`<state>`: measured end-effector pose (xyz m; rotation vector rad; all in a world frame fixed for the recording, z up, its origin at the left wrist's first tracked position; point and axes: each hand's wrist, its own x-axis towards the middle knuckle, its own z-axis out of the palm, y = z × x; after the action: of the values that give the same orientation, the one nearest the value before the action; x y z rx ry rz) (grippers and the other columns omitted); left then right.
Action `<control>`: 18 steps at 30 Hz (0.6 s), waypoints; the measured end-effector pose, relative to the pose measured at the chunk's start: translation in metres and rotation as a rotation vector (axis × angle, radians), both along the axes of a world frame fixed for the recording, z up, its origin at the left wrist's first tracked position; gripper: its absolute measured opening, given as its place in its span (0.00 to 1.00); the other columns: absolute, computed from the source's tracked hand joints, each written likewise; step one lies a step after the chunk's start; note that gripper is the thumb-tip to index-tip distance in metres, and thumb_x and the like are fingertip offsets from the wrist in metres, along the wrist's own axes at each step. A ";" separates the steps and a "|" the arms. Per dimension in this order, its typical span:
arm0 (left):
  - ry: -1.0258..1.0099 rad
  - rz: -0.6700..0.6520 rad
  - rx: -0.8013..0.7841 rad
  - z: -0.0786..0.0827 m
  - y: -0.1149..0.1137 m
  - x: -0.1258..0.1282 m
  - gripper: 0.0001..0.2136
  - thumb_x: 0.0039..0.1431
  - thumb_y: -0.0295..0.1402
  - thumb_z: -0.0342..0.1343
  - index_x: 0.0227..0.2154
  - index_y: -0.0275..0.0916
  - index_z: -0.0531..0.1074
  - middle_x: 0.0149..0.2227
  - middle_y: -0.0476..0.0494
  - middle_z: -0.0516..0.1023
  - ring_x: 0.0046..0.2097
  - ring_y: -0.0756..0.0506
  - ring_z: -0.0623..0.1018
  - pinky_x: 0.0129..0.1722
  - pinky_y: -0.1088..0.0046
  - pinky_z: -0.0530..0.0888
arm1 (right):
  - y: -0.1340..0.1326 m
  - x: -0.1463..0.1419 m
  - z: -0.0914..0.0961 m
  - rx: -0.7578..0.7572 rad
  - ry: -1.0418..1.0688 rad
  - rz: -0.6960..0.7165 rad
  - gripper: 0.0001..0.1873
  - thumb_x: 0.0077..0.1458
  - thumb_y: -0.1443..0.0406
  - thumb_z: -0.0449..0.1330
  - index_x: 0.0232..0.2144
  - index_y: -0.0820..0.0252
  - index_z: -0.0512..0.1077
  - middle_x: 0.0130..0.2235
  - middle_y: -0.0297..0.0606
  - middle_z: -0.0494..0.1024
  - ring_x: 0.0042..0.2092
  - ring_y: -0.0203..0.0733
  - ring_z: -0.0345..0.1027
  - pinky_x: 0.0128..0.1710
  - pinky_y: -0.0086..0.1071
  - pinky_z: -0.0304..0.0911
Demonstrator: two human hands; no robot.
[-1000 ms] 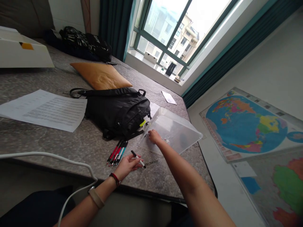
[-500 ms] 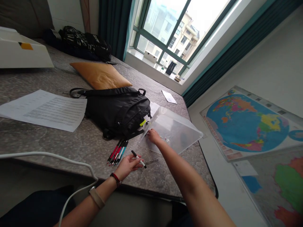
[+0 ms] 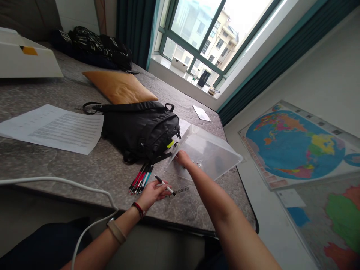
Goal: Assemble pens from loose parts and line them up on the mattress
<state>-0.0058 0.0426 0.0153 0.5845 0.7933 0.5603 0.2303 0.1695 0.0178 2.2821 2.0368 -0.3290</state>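
My left hand (image 3: 153, 194) holds a black-and-white pen (image 3: 164, 185) just above the grey mattress (image 3: 107, 170). Left of it lies a bundle of several red, black and blue pens (image 3: 141, 178). My right hand (image 3: 183, 158) reaches into the tilted clear plastic box (image 3: 206, 152), fingers closed on something I cannot make out. A black backpack (image 3: 139, 129) lies just behind the pens, with a yellow-green marker (image 3: 170, 144) sticking out by its zip.
Printed sheets (image 3: 54, 128) lie at the left, an orange cushion (image 3: 119, 86) and dark bags (image 3: 94, 47) further back. A white box (image 3: 25, 60) sits at far left. A white cable (image 3: 70, 187) crosses the near edge. World maps (image 3: 298, 144) cover the floor on the right.
Hands have barely moved; the view shifted slightly. My left hand with the pen edged a little to the right.
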 end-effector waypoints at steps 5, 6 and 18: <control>0.011 -0.001 0.012 -0.002 0.000 -0.001 0.24 0.44 0.44 0.69 0.41 0.36 0.70 0.45 0.34 0.81 0.37 0.44 0.82 0.33 0.76 0.72 | 0.000 -0.003 0.003 0.025 0.007 0.020 0.10 0.53 0.63 0.61 0.37 0.62 0.76 0.41 0.44 0.76 0.44 0.45 0.69 0.42 0.30 0.60; 0.015 -0.003 0.013 -0.002 0.001 -0.001 0.24 0.44 0.44 0.69 0.41 0.36 0.70 0.45 0.34 0.81 0.37 0.44 0.82 0.33 0.76 0.72 | -0.002 -0.004 0.004 0.031 0.010 0.021 0.10 0.52 0.63 0.61 0.36 0.62 0.76 0.41 0.44 0.76 0.43 0.45 0.69 0.42 0.30 0.60; -0.003 0.053 0.042 -0.004 0.001 0.001 0.20 0.48 0.40 0.67 0.41 0.36 0.70 0.43 0.34 0.81 0.38 0.43 0.83 0.31 0.77 0.74 | -0.147 -0.009 0.017 0.209 0.277 0.022 0.06 0.51 0.66 0.62 0.34 0.59 0.74 0.36 0.36 0.74 0.34 0.36 0.68 0.38 0.29 0.62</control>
<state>-0.0044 0.0431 0.0115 0.6020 0.7979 0.6277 0.2212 0.0225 0.0344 2.4513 2.3261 -0.4755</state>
